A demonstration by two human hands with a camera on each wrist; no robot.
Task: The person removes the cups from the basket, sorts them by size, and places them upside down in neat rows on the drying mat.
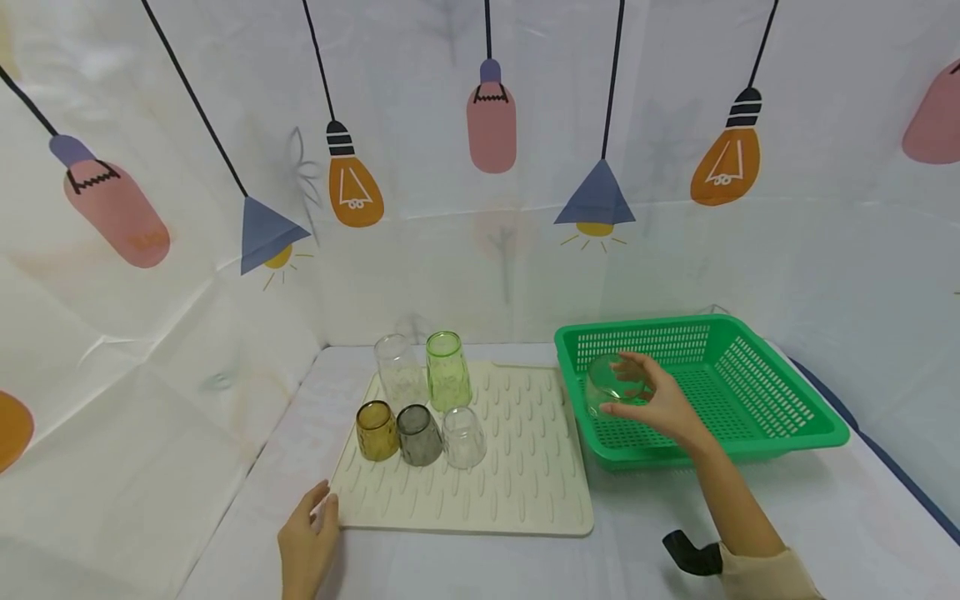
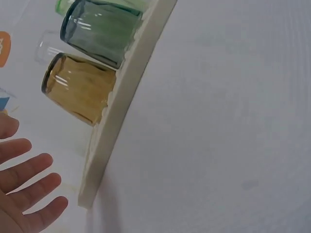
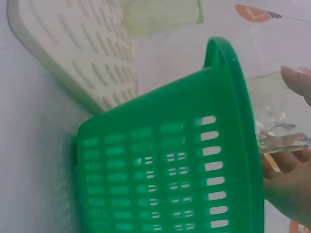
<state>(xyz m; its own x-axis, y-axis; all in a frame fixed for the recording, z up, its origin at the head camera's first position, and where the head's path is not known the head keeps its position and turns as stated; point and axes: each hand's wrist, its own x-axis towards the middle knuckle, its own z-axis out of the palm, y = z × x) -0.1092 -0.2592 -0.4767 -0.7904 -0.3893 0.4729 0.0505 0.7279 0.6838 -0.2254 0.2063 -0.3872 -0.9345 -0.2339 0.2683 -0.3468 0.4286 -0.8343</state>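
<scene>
My right hand holds a clear glass between thumb and fingers, over the left end of the green basket. From the right wrist, the clear glass shows past the basket's rim, with fingers under it. My left hand is empty, its fingers spread loosely by the front left corner of the cream drying mat. On that mat an amber glass, a grey glass and a short clear glass stand in a front row, nearest the left hand.
Behind that row stand a tall clear glass and a tall green glass. The slatted basket sits right of the mat on the white table. A patterned white sheet hangs behind. A black strap sticks out by the right sleeve.
</scene>
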